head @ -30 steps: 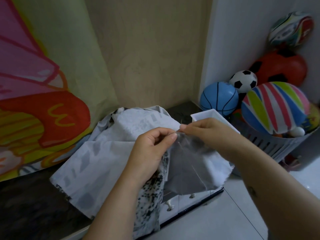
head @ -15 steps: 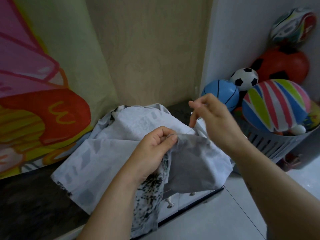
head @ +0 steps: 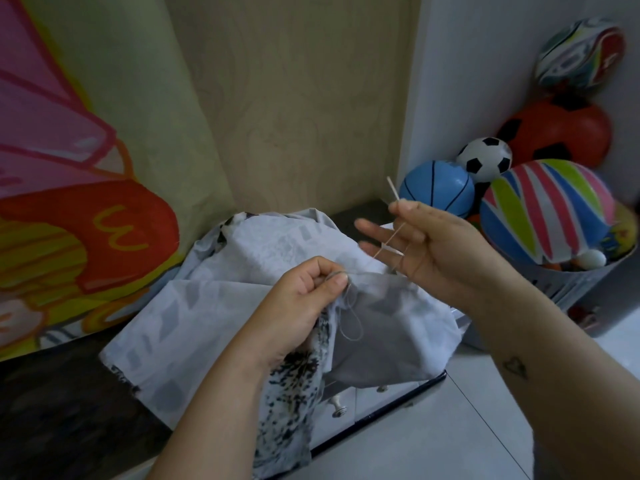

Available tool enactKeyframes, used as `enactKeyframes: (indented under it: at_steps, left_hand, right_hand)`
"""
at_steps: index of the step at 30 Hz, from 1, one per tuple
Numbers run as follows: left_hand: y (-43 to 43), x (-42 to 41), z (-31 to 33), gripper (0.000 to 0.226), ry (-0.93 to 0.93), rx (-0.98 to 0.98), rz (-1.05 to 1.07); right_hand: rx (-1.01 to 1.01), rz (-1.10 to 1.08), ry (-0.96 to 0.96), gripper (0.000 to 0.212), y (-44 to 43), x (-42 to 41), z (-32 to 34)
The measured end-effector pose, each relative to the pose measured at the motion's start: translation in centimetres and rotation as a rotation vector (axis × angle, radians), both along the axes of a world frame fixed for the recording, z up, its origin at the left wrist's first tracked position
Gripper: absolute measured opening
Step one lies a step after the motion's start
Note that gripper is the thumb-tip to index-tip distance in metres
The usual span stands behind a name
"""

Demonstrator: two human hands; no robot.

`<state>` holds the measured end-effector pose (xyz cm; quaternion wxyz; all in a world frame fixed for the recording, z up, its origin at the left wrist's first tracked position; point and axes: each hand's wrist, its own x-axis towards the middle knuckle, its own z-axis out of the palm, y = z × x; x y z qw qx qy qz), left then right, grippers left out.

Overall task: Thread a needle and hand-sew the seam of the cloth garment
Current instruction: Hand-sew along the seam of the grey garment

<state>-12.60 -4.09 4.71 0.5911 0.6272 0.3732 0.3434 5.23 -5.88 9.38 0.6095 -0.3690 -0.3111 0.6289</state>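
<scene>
so the biggest thing in view is the cartoon banner (head: 86,220) on the left wall, hanging behind a dark tabletop (head: 52,410); the cloth (head: 214,306) lies spread over that tabletop, pale grey with darker blocks, and one speckled black-and-white part hangs off the front edge. Off in the right corner there's a basket (head: 568,282) piled with balls; a striped ball (head: 547,213) in front, a blue ball (head: 438,188) just beside it.

Left hand (head: 304,306) is at the middle of the cloth; its fingers (head: 337,280) are curled in, thumb and forefinger clamped on a fold of the fabric edge, lifting it a bit off the tabletop. Right hand (head: 440,247) is up above and to the right of that, clear of the cloth; thumb and forefinger pinched together on the needle, the other fingers fanned out and apart.

The thread (head: 391,237) runs taut from the right hand down to the pinched spot; a slack loop dangles just below the left thumb. The needle (head: 393,188) sticks up out of the right-hand pinch, tilted toward the left.
</scene>
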Motion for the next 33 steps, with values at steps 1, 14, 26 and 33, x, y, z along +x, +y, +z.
enactKeyframes:
  at_steps: [1,14,26,33]
  left_hand:
    - [0.0,0.0,0.0,0.013,0.006,-0.006,0.004]
    - [0.3,0.1,-0.2,0.016,0.046,-0.022,0.029]
    - [0.5,-0.4,-0.4,0.015,0.065,-0.02,0.026]
    - [0.4,-0.2,-0.6,0.014,0.036,-0.045,0.033]
  right_hand:
    - [-0.016,-0.022,0.177,0.02,0.0,-0.1,0.1]
    - [0.135,-0.011,-1.402,0.015,0.1,0.7,-1.4]
    - [-0.11,-0.336,-0.398,0.019,1.1,2.3,-1.3]
    - [-0.161,-0.366,-0.125,0.02,1.6,2.4,-2.1]
